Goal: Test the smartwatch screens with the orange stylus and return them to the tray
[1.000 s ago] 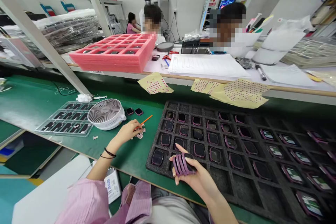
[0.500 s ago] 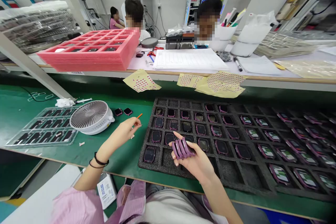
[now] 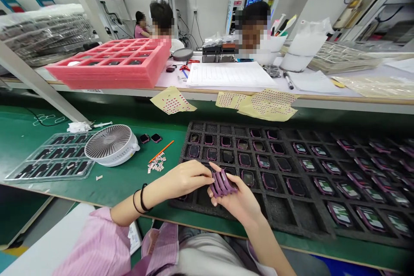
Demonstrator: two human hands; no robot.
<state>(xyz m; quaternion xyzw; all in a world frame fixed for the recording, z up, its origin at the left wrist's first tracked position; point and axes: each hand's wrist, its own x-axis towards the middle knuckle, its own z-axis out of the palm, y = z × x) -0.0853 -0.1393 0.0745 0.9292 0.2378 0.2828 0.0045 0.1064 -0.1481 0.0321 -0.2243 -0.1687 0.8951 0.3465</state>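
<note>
Several purple watch cases (image 3: pixel 223 183), stacked side by side, are held in my right hand (image 3: pixel 241 198) above the black foam tray (image 3: pixel 276 209). My left hand (image 3: pixel 190 176) has its fingers pinched together at the left end of that stack; what they hold, if anything, is too small to make out. Purple-framed watches (image 3: pixel 269 180) sit in many of the tray's compartments. An orange stick (image 3: pixel 161 151) lies on the green table beside a pile of small white pieces (image 3: pixel 157 164), left of the tray.
A round white fan (image 3: pixel 111 144) stands left of two loose watches (image 3: pixel 150 138). At the far left lies a clear tray of dark parts (image 3: pixel 48 155). A raised shelf (image 3: pixel 200 90) crosses behind, bearing a pink foam tray (image 3: pixel 110 62) and papers. People sit beyond it.
My left hand has moved right, from beside the orange stick to the watch stack. The stick and white pieces are now uncovered. My right hand still holds the stack.
</note>
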